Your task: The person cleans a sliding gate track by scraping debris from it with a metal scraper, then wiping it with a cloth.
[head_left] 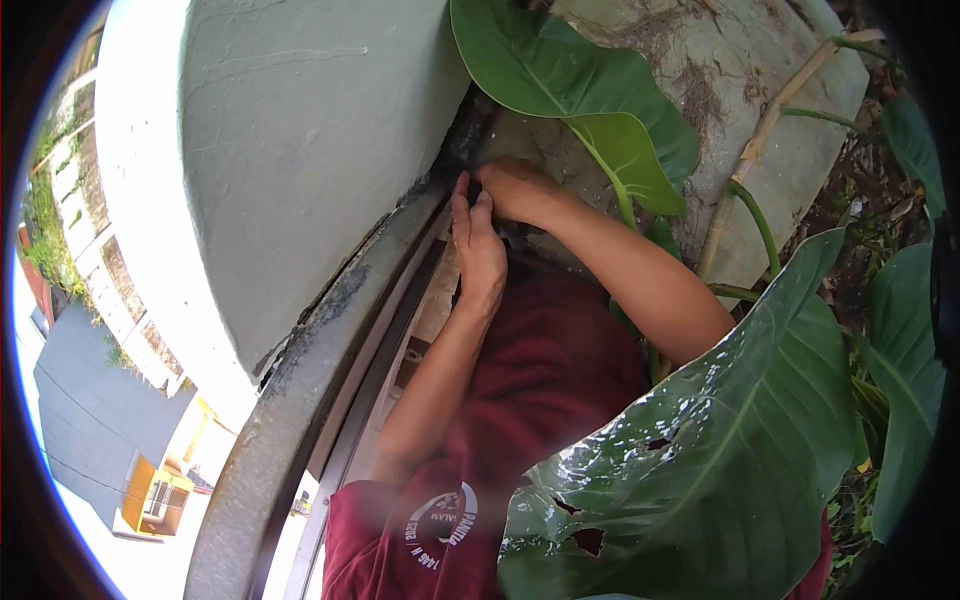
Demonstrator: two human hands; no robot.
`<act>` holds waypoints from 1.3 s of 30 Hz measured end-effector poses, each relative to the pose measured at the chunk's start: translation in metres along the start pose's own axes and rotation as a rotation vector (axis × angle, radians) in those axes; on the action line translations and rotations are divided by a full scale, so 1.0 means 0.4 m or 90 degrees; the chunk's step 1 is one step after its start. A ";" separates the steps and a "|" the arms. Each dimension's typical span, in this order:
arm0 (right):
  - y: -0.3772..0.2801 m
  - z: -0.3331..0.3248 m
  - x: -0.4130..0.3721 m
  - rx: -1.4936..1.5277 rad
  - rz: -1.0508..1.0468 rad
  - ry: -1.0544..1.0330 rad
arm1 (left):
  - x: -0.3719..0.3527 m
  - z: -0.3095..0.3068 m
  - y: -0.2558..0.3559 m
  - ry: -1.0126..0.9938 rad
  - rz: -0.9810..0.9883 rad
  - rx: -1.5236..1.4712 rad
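My left hand (478, 245) is raised beside the wall's lower edge, its fingers and thumb brought together around a small dark thing too hidden to name. Touching or nearly touching it, my right hand (512, 188) is curled, with its fingertips turned away from view. Both hands meet at a dark, narrow corner between the pale wall (310, 150) and a grey-green slab (790, 90). Just below them, the front of a maroon shirt (540, 340) with a white printed emblem fills the lower middle.
A grey ledge (300, 400) with a cracked joint curves along the wall, beside dark frame rails (370, 390). A large holed leaf (700, 450) covers the lower right, and another leaf (560, 70) hangs above my right forearm. Stems cross the right side. Buildings stand far left.
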State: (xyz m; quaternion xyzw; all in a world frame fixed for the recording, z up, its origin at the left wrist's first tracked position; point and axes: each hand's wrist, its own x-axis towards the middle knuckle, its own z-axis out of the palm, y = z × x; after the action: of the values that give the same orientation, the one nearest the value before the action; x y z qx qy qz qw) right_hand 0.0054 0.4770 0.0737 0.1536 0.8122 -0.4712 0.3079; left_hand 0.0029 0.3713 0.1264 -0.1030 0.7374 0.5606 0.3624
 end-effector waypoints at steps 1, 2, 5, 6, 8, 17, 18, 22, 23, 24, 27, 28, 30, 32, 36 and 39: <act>-0.005 -0.007 -0.011 -0.005 -0.006 -0.018 | -0.017 -0.005 0.006 -0.007 0.008 0.011; -0.005 -0.018 -0.024 -0.013 -0.012 -0.034 | -0.034 -0.009 0.013 -0.013 0.015 0.022; -0.005 0.007 -0.078 0.026 -0.051 0.012 | -0.102 -0.056 -0.009 -0.060 0.070 0.094; -0.007 0.011 -0.092 0.047 -0.069 0.046 | -0.120 -0.062 -0.006 -0.072 0.087 0.088; -0.062 -0.042 -0.137 0.072 -0.117 0.044 | -0.160 -0.063 0.034 -0.080 0.109 -0.006; -0.031 -0.001 -0.087 0.017 -0.105 0.058 | -0.103 -0.082 -0.036 -0.029 0.063 -0.048; -0.040 -0.013 -0.092 0.018 -0.104 0.056 | -0.110 -0.075 -0.017 -0.024 0.088 -0.055; -0.090 -0.038 -0.147 0.043 -0.225 0.111 | -0.218 -0.095 0.049 -0.021 0.163 -0.097; -0.094 -0.040 -0.160 0.034 -0.241 0.124 | -0.229 -0.098 0.059 -0.016 0.173 -0.100; -0.098 -0.038 -0.169 0.021 -0.257 0.138 | -0.238 -0.101 0.063 -0.011 0.185 -0.105; -0.095 -0.018 -0.144 -0.014 -0.160 0.133 | -0.198 -0.106 0.036 -0.005 0.097 -0.144; -0.095 -0.020 -0.148 -0.013 -0.178 0.140 | -0.188 -0.103 0.036 -0.001 0.076 -0.155; -0.102 -0.026 -0.165 -0.009 -0.212 0.150 | -0.214 -0.111 0.043 -0.005 0.147 -0.098; -0.133 -0.051 -0.197 0.019 -0.242 0.136 | -0.255 -0.124 0.042 -0.023 0.190 -0.070; -0.106 -0.032 -0.178 -0.008 -0.212 0.165 | -0.237 -0.105 0.052 -0.013 0.153 -0.106; -0.080 -0.013 -0.152 -0.029 -0.172 0.151 | -0.207 -0.110 0.049 -0.006 0.074 -0.088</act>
State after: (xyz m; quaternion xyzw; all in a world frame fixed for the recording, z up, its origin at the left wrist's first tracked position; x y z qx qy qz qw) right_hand 0.0330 0.4676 0.1362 0.0908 0.8665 -0.4682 0.1474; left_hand 0.0329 0.3174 0.1998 -0.0819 0.6999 0.6306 0.3251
